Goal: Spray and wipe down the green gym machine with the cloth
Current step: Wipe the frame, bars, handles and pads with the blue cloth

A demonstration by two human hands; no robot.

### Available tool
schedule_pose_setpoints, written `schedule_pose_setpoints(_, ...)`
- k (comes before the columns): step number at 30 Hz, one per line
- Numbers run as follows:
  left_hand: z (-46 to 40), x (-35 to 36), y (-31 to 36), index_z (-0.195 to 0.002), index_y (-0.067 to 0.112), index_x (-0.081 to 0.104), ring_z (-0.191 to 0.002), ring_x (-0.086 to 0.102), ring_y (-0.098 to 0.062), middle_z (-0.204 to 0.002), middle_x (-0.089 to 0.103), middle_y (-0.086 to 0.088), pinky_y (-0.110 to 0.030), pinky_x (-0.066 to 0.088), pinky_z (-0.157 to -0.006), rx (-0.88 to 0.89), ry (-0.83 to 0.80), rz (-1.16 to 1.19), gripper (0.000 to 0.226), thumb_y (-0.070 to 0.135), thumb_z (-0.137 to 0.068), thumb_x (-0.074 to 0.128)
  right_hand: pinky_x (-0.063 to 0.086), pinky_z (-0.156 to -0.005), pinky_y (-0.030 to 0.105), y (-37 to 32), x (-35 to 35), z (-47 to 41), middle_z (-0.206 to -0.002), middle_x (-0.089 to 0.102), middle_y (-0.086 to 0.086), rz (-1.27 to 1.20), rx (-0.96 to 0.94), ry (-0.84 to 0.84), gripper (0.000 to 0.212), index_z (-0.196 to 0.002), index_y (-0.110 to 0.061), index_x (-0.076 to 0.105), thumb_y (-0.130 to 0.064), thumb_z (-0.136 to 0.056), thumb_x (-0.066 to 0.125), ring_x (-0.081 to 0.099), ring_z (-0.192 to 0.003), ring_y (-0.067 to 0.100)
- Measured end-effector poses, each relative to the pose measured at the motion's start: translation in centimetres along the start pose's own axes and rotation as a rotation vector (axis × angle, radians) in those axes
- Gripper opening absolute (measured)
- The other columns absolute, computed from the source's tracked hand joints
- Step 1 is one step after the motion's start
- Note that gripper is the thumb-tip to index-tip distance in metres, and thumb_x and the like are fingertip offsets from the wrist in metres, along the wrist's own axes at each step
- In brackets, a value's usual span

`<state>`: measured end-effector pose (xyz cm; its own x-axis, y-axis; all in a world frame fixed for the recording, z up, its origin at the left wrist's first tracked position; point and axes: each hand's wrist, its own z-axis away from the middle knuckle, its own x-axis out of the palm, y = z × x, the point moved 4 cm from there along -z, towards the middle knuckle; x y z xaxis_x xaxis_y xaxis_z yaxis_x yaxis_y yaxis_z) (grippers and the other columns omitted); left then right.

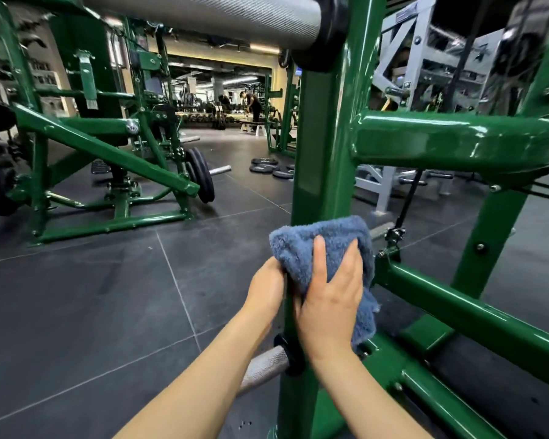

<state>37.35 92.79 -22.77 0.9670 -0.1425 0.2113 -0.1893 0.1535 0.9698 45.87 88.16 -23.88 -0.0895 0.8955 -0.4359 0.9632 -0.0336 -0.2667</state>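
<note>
Hands — left hand point(265, 288), right hand point(328, 307) — press fluffy blue cloth point(327, 239) around glossy green upright point(322, 137).

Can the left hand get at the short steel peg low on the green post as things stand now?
Probably yes: the steel peg sticks out just below the left hand on its side, nothing between, though it holds the cloth.

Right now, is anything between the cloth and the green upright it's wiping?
Nothing visible. The blue cloth wraps directly round the green upright, gripped by the left hand and pressed by the right hand.
</note>
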Motion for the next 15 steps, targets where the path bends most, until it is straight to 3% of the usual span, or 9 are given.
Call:
schedule_pose_setpoints(1,0.0,-0.7,-0.6,-0.08,0.023,0.066,-0.083,0.063,-0.006,-0.087,0.072,0.008,-0.015,0.047,-0.061,0.0,0.022,-0.111,0.026,0.021,-0.097,0.047,0.042,-0.095,0.06,0.4,0.5,1.3,-0.147,0.018,0.031,0.003,0.007,-0.032,0.103,-0.148,-0.022,0.019,-0.02,-0.064,0.079,0.029,-0.129,0.046)
schedule_pose_setpoints(4,0.4,-2.7,-2.8,-0.085,0.017,0.061,-0.083,0.058,-0.018,-0.104,0.069,-0.011,-0.027,0.051,-0.074,-0.032,-0.022,-0.466,0.019,0.014,-0.096,0.045,0.049,-0.085,0.057,1.3,1.6,6.0,-0.145,0.023,0.033,0.021,0.051,-0.198,0.13,-0.152,-0.024,0.011,-0.013,-0.049,0.089,0.033,-0.126,0.044)
schedule_pose_setpoints(6,0.9,-4.0,-4.3,-0.081,0.01,0.063,-0.064,0.05,-0.019,-0.081,0.062,-0.01,-0.027,0.044,-0.06,-0.079,-0.046,-0.613,0.02,0.008,-0.091,0.046,0.053,-0.077,0.052,1.7,1.9,8.2,-0.139,0.03,0.036,0.044,0.071,-0.287,0.14,-0.154,-0.022,0.005,-0.01,-0.044,0.092,0.037,-0.122,0.044)
schedule_pose_setpoints(8,1.3,-5.3,-4.8,-0.07,0.006,0.059,-0.052,0.035,-0.014,-0.061,0.045,-0.002,-0.026,0.03,-0.048,-0.115,-0.053,-0.711,0.023,0.001,-0.087,0.045,0.054,-0.073,0.049,1.7,1.4,8.4,-0.133,0.038,0.036,0.051,0.101,-0.381,0.135,-0.151,-0.019,0.017,-0.01,-0.039,0.093,0.047,-0.114,0.045)
schedule_pose_setpoints(10,1.5,-6.0,-4.3,-0.06,0.011,0.041,-0.053,0.03,-0.013,-0.061,0.035,-0.002,-0.034,0.028,-0.052,-0.103,-0.059,-0.788,0.03,-0.002,-0.087,0.042,0.053,-0.073,0.048,1.2,-0.2,6.8,-0.131,0.046,0.036,0.012,0.102,-0.418,0.122,-0.143,-0.019,0.033,-0.011,-0.036,0.091,0.058,-0.104,0.047)
schedule_pose_setpoints(12,1.1,-6.2,-3.2,-0.07,0.009,0.049,-0.06,0.037,-0.017,-0.07,0.045,-0.01,-0.035,0.031,-0.054,-0.107,-0.018,-0.756,0.022,0.001,-0.09,0.043,0.051,-0.079,0.05,0.0,-2.7,2.5,-0.134,0.045,0.035,-0.032,0.057,-0.265,0.11,-0.139,-0.016,0.036,-0.003,-0.041,0.085,0.057,-0.107,0.049)
schedule_pose_setpoints(14,0.3,-6.1,-2.6,-0.088,0.009,0.061,-0.067,0.041,-0.023,-0.086,0.052,-0.023,-0.027,0.033,-0.053,-0.105,0.026,-0.648,0.017,0.004,-0.088,0.045,0.044,-0.09,0.055,-2.0,-5.2,-3.2,-0.143,0.036,0.033,-0.098,0.045,-0.076,0.098,-0.142,-0.015,0.032,-0.003,-0.058,0.08,0.048,-0.119,0.049)
schedule_pose_setpoints(15,-0.1,-5.7,-2.5,-0.082,0.014,0.059,-0.071,0.04,-0.023,-0.084,0.05,-0.021,-0.026,0.034,-0.058,-0.099,0.016,-0.629,0.018,0.005,-0.087,0.045,0.04,-0.095,0.057,-2.9,-5.7,-5.8,-0.146,0.032,0.032,-0.113,0.044,0.006,0.092,-0.145,-0.015,0.031,-0.008,-0.067,0.078,0.043,-0.124,0.049)
